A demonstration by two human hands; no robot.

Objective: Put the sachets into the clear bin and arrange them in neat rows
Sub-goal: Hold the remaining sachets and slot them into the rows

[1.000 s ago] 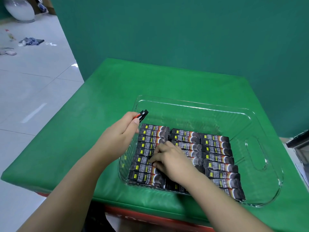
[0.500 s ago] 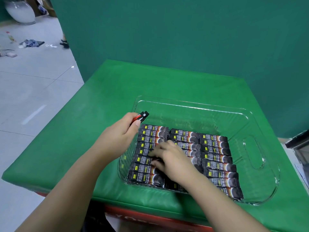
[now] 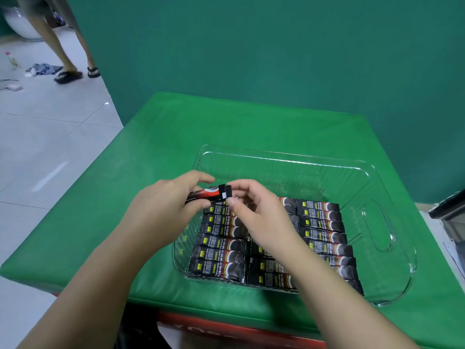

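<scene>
Green wall [image 3: 276, 46] stands behind a table [image 3: 151, 152] with a green cover, and grey floor tiles [image 3: 37, 137] lie to the left, where a person's legs [image 3: 63, 46] in sandals are seen far back. On the table sits the clear bin [image 3: 327, 172], its handle cut-out at the right end. Inside it, dark sachets [image 3: 322, 222] lie flat in three rows that fill the near part of the bin; the far part is bare. Above the left row both hands meet. The left hand [image 3: 163, 207] grips one sachet [image 3: 208, 195] between thumb and fingers, and the right hand [image 3: 259, 215] pinches its right end with thumb and forefinger. This sachet is held over the bin's left side, not touching the rows.
</scene>
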